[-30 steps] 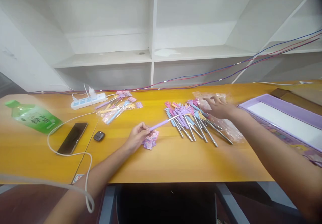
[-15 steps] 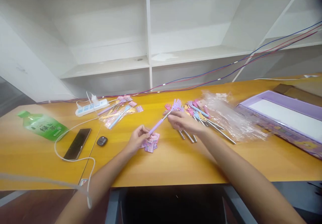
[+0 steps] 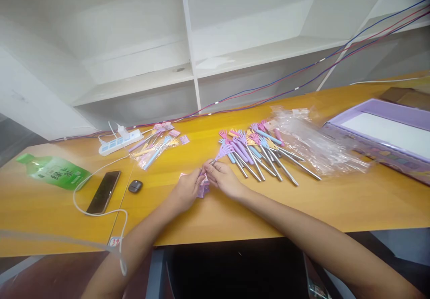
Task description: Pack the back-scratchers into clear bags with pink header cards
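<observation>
Left hand (image 3: 188, 189) and right hand (image 3: 224, 180) have drawn together, both closed round the purple back scratcher (image 3: 224, 150), whose metal shaft (image 3: 212, 162) now looks pushed in shorter.

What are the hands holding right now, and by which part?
A purple hand-shaped stick: the left hand grips the handle end, the right hand holds it nearer the head.

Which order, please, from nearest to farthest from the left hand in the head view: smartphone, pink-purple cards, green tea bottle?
From the left hand:
1. Pink-purple cards: right at it, partly covered.
2. Smartphone: to its left.
3. Green tea bottle: farther left.
</observation>
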### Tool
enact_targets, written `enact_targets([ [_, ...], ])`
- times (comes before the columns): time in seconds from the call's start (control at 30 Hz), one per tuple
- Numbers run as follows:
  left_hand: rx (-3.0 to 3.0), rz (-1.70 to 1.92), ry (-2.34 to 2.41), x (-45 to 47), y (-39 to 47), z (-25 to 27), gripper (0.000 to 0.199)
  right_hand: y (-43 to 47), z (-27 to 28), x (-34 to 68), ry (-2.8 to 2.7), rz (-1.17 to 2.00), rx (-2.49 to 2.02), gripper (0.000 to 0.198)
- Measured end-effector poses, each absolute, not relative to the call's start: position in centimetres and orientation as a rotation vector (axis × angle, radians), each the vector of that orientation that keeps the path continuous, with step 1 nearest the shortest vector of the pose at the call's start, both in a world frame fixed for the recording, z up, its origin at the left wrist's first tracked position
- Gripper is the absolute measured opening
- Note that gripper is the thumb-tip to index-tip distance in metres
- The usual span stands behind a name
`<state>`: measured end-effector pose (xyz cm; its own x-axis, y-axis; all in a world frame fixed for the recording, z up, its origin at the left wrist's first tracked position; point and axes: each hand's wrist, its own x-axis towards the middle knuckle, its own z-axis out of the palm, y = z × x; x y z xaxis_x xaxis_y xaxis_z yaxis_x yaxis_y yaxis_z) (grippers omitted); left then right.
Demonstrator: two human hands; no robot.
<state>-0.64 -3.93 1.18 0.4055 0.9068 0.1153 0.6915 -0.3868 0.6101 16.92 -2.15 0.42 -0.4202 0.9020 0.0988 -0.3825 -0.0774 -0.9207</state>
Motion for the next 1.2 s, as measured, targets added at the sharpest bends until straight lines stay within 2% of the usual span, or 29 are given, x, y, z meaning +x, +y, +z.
enact_targets([
  [0.17,1.586,0.625,1.001,0.3,-4.8,3.2,0.040,-2.4,2.1,18.7,-1.240,1.713,-0.577,0.049],
  [0.3,1.092,0.440,0.687,0.2,-5.3,4.2,0.046,-3.2,3.3,19.7,-1.297,1.694,-0.476,0.046],
  [0.47,0.790,0.205,0.474,-0.6,-5.5,4.3,0.050,-3.7,4.5,21.0,-1.387,1.684,-0.389,0.046],
  [0.57,0.831,0.235,0.490,-0.2,-5.6,3.6,0.049,-3.2,4.2,21.1,-1.328,1.644,-0.412,0.045],
  [0.77,1.617,0.805,1.068,1.0,-4.8,1.1,0.030,-2.8,1.0,18.4,-1.333,1.539,-0.740,0.044],
  [0.93,2.035,0.865,1.271,0.9,-4.6,0.3,0.014,-3.1,0.6,17.5,-1.404,1.341,-1.039,0.056],
  [1.07,1.988,0.803,1.219,1.0,-4.9,1.5,0.019,-2.9,2.0,18.3,-1.450,1.336,-1.143,0.052],
  [1.2,1.717,0.619,1.014,1.1,-5.3,3.5,0.039,-3.1,3.3,19.2,-1.535,1.333,-1.068,0.050],
])
